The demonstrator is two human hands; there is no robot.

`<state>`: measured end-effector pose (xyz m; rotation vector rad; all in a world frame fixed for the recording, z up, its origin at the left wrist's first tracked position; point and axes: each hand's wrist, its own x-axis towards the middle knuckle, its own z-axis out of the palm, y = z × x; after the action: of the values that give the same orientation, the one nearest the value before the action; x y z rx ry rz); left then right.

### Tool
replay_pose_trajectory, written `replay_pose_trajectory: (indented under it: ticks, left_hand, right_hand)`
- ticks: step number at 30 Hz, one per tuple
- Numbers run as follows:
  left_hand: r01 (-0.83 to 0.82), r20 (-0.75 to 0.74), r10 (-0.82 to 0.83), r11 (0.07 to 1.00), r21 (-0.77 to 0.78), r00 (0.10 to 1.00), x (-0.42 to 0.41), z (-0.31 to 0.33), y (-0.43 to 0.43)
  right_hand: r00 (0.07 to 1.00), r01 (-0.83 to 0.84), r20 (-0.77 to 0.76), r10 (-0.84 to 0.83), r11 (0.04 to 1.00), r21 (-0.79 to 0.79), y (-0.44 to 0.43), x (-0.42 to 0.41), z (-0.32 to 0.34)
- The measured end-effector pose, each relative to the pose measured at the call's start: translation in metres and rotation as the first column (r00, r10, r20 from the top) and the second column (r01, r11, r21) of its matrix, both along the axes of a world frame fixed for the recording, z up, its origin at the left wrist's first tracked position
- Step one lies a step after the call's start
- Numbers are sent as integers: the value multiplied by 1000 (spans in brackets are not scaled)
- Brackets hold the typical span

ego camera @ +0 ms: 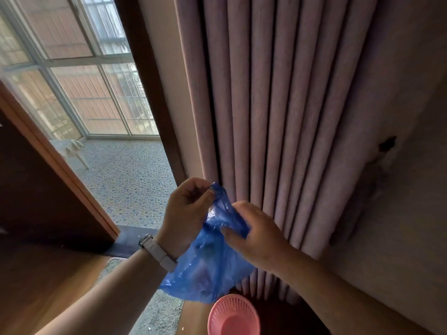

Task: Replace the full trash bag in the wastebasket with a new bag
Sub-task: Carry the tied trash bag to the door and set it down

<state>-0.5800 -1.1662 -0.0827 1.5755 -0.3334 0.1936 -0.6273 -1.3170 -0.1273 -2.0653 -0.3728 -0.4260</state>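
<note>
A blue plastic trash bag (pixel 208 267) hangs in the air between both my hands, above the floor. My left hand (pixel 186 213) pinches the bag's top edge between thumb and fingers. A little lower and to the right, my right hand (pixel 256 233) grips the bag's upper part. The bag looks crumpled and bulges at its lower end; what it holds cannot be seen. Below it, at the bottom edge of the view, stands a pink mesh wastebasket (pixel 233 315) with no bag in it.
A pleated mauve curtain (pixel 278 117) hangs right behind the bag. An open wooden door (pixel 43 189) stands at the left, before a pebbled balcony floor (pixel 130 175) and windows. A wall (pixel 406 213) rises at the right.
</note>
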Motion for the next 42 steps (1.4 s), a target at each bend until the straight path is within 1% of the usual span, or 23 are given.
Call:
replay_pose_trajectory:
  ticks: [2,5,7,10,15,19,22,24,27,29,31,33,39,42]
  left_hand:
    - [-18,-4,18,1000,-21,1000,-4,-1,-1]
    - [-13,-46,8,995,-101,999,-8,-4,5]
    - [-16,-83,3,988,-153,997,-9,-4,18]
    - [-22,-115,-5,972,-233,993,-8,1,51]
    - [-46,-81,21,946,-322,997,-3,13,138]
    - [-120,-54,108,939,-322,993,8,19,228]
    - [-216,-80,202,937,-276,976,13,14,301]
    - [-268,-96,252,932,-242,963,15,8,344]
    - [-308,-117,287,915,-261,951,17,1,397]
    - [-322,-141,292,897,-302,946,20,0,425]
    - [-349,-160,313,881,-320,936,22,-2,448]
    - [-389,-162,355,867,-312,921,24,-4,469]
    - [-515,-139,497,808,-287,857,42,-14,520]
    - [-570,-137,554,780,-260,821,57,-20,545]
  right_hand:
    - [998,-58,31,58,998,-11,5,-1,-10]
    - [984,-175,18,175,985,-8,19,4,-20]
    - [975,-223,10,224,973,-52,35,11,-20]
    - [963,-257,41,265,958,-130,70,25,-19]
    - [946,-249,151,287,941,-230,148,46,-22]
    - [929,-278,160,335,913,-298,220,63,-28]
    - [929,-303,93,357,883,-359,277,81,-32]
    - [924,-311,79,375,855,-414,316,90,-34]
    - [914,-326,71,400,826,-459,373,99,-38]
    - [913,-330,63,402,822,-464,404,105,-39]
    - [902,-377,20,432,807,-454,429,111,-39]
    - [882,-432,-23,471,787,-441,450,118,-38]
    - [835,-512,-47,548,743,-432,502,156,-44]
    - [797,-571,-67,600,712,-408,529,179,-50]
